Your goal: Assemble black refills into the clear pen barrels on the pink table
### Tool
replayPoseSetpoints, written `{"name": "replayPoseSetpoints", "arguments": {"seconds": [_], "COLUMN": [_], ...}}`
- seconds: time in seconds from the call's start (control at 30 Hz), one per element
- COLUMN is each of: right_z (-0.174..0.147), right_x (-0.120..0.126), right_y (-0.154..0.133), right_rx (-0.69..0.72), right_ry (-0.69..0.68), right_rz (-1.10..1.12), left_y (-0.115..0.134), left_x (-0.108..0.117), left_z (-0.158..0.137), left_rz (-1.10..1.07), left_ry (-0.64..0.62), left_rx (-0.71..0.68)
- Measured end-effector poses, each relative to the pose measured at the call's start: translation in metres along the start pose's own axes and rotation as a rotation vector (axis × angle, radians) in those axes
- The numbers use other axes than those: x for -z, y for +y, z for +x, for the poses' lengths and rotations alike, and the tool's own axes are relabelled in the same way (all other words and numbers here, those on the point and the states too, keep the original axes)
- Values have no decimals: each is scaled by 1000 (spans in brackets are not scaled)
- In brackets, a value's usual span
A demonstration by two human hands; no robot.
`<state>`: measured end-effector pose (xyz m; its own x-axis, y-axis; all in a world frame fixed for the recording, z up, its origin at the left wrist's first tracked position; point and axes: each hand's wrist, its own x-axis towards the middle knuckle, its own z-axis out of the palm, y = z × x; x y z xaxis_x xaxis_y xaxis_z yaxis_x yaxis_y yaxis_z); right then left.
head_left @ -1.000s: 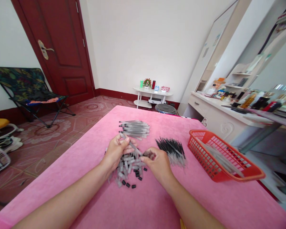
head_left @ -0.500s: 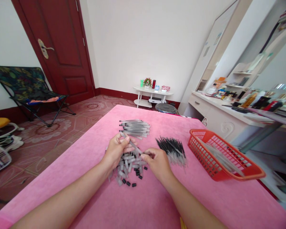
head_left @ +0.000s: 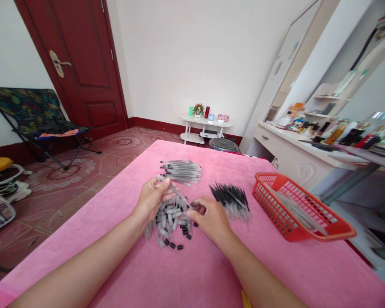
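Note:
My left hand (head_left: 151,200) is closed around a slim translucent pen (head_left: 177,192), which slants down to the right. At the pen's lower right end, the thumb and fingers of my right hand (head_left: 208,214) are pinched; any small part between them is too small to make out. Below the pen lies a heap of clear pen caps (head_left: 170,216) with several short black plugs (head_left: 172,245) at its near edge. Beyond my left hand is a stack of grey pens (head_left: 182,172). A pile of black-and-clear refills (head_left: 231,201) sits right of my right hand.
A red plastic basket (head_left: 276,214) holding long clear tubes (head_left: 303,214) stands at the right of the pink-covered table (head_left: 167,278). Further right is a dresser (head_left: 295,149) crowded with bottles. A folding chair (head_left: 35,115) stands by the door at the left.
My left hand has shifted a little to the left, with the pen in it. My right hand stays at the pen's lower end, slightly left of where it was.

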<state>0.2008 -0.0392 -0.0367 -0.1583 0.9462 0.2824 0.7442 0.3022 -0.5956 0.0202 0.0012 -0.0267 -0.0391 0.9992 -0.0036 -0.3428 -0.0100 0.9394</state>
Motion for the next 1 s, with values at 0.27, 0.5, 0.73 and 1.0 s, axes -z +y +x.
{"name": "replayPoseSetpoints", "arguments": {"seconds": [0.27, 0.5, 0.73, 1.0], "right_z": [3, 14, 14, -1], "right_x": [40, 103, 103, 39], "right_y": [-6, 26, 25, -28], "right_rx": [182, -271, -254, 107], "right_ry": [-203, -238, -126, -75], "right_rz": [-368, -703, -587, 90], "left_y": [6, 12, 10, 8], "left_x": [13, 28, 5, -19], "left_z": [11, 23, 4, -22], "left_rz": [-16, -98, -61, 58], "left_ry": [89, 183, -23, -217], "left_rx": [-43, -57, 38, 31]}}
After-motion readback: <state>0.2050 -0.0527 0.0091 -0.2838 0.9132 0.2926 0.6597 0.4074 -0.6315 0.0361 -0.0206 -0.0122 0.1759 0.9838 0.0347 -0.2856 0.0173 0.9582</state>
